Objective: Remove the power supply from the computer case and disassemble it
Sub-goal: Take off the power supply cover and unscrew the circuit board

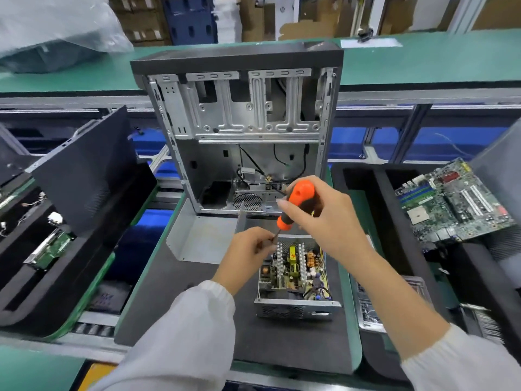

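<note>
The opened grey metal power supply box (296, 277), its cover off and its green circuit board with coils and heat sinks bare, sits on the black foam mat (197, 320) on the counter directly in front of you, just before the gutted grey steel computer case (239, 131) with its black front panel. Your right hand (324, 218) has its grip clenched around the orange-and-black handle of a screwdriver (296, 206), held tilted above the box's far edge. Your left hand (248, 255) pinches the thin dark shaft near its tip, just over the far left corner of the supply. A bent grey sheet-metal cover (203, 238) lies on the mat between the case and the supply, to the left. To your right, a green motherboard (451, 201) rests tilted in a black foam tray (366, 193). To your left, a dark flat side panel (84, 170) leans over another black tray holding a small green board (52, 246).
</note>
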The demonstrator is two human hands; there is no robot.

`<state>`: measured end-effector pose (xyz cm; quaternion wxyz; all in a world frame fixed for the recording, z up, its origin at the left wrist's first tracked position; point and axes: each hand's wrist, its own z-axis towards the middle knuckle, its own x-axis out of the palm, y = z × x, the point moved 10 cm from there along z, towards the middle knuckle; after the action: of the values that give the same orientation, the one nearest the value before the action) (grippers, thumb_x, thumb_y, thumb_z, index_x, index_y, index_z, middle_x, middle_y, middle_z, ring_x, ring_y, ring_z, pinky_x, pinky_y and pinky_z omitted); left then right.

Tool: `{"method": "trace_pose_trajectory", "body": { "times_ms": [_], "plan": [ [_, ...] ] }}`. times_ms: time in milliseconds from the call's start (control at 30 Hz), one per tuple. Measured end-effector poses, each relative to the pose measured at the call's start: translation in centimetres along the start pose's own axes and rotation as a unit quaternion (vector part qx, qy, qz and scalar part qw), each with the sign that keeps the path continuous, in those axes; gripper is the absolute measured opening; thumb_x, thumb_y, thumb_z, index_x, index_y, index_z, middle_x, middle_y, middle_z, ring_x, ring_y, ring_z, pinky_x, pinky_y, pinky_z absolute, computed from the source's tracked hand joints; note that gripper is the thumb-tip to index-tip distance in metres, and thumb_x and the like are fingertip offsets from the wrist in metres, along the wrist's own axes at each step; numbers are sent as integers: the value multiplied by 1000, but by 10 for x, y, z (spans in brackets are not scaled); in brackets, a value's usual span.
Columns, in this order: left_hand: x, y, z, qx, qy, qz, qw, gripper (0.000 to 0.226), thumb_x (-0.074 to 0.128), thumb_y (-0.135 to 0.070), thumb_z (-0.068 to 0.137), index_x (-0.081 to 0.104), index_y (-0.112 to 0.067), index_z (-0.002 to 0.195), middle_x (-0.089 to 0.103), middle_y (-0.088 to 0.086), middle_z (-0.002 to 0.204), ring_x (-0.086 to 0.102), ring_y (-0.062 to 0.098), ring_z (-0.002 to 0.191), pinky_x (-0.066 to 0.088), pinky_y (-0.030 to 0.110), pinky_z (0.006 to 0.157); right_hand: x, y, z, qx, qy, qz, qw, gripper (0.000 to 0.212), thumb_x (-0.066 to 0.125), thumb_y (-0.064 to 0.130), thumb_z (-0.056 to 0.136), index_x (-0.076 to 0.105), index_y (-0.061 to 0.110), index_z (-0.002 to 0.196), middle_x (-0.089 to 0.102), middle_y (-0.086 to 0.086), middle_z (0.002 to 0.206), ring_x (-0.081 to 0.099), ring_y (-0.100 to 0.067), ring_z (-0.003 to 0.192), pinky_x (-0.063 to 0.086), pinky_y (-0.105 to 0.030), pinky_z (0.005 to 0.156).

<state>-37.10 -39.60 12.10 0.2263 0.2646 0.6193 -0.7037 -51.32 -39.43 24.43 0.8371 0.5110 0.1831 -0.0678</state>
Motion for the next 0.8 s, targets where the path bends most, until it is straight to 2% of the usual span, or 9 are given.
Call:
{"method": "trace_pose_trajectory", "body": {
  "times_ms": [100,233,300,400,467,567,633,700,800],
  "plan": [
    [12,25,-5,-36,60,45,997,12,73,-16,87,73,-14,98,67,-3,91,62,12,82,46,11,74,-9,-17,-8,20,-34,52,998,17,63,37,90,52,24,86,68,2,70,64,-7,50,47,-16,50],
    [26,39,-7,-73,76,12,994,5,73,-19,87,72,-24,84,69,-10,81,63,10,73,42,5,65,-17,-40,-12,53,-59,12,997,23,60,43,89,48,25,82,66,-2,68,59,-12,43,47,-22,48],
    [32,36,-6,-66,73,13,995,12,74,-25,86,67,-27,76,67,-15,75,61,4,68,43,8,64,-17,-45,-12,62,-64,6,996,25,59,47,87,48,26,81,65,-3,68,59,-13,42,46,-23,47],
    [27,34,-6,-68,60,37,995,21,77,-35,82,62,-26,70,68,-9,70,64,11,69,51,23,65,-16,-48,-10,68,-65,3,996,25,59,48,87,48,27,79,65,-6,69,60,-15,45,47,-26,47],
    [29,28,-6,-55,112,41,991,20,77,-42,80,66,-25,75,70,-9,74,65,9,72,52,24,68,-16,-48,-9,73,-63,7,995,26,59,46,88,48,24,80,65,-7,70,59,-19,44,48,-32,47],
    [45,13,-12,-16,253,77,964,32,80,-46,75,74,-22,97,72,-7,91,65,8,85,53,24,78,-19,-50,-10,76,-71,11,995,28,60,41,89,48,18,80,64,-10,71,54,-21,42,46,-31,45],
    [40,4,-8,9,248,129,960,31,80,-46,74,74,-25,98,71,-10,92,64,8,88,53,31,81,-22,-51,-12,78,-77,21,994,29,61,38,90,48,14,81,64,-13,72,54,-24,41,45,-29,44],
    [36,-2,-5,20,231,127,965,23,81,-45,73,71,-28,84,69,-12,82,64,5,81,54,32,78,-26,-52,-15,80,-85,31,993,34,61,40,88,49,9,83,63,-16,74,57,-28,44,45,-30,44],
    [55,2,-19,24,319,145,936,20,77,-42,80,74,-27,93,73,-12,89,63,-1,79,54,31,81,-32,-54,-21,84,-94,51,991,34,62,40,86,50,8,84,64,-15,72,58,-28,45,44,-27,44]
  ]
}}
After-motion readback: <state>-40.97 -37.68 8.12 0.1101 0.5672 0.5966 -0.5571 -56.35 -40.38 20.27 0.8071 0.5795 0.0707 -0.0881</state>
